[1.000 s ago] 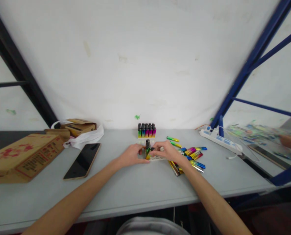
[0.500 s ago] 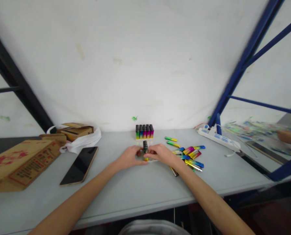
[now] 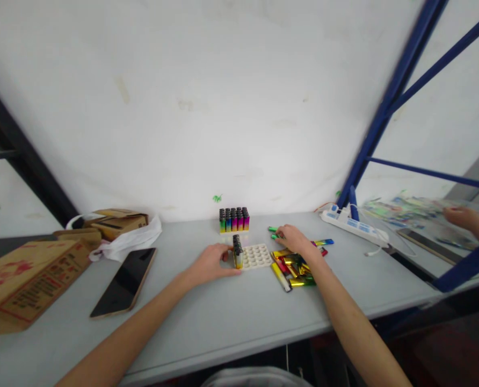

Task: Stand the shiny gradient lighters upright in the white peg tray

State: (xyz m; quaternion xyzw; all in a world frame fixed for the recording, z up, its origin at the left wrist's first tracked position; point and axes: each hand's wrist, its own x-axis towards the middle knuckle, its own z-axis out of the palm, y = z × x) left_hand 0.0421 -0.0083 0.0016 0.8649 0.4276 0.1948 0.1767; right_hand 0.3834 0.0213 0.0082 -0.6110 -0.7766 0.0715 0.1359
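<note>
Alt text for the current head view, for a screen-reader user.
A left hand cups a row of upright lighters at the left end of a pitted white tray; the right hand reaches among loose lighters right of it. Behind stands a larger block of lighters; a phone and cardboard boxes lie to the left.

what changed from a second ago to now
The right hand has left the upright row of lighters and moved right, to the loose lighters, uncovering more of the white tray; whether it grips one is unclear. The left hand stays at the row; the back block of lighters is unchanged.
</note>
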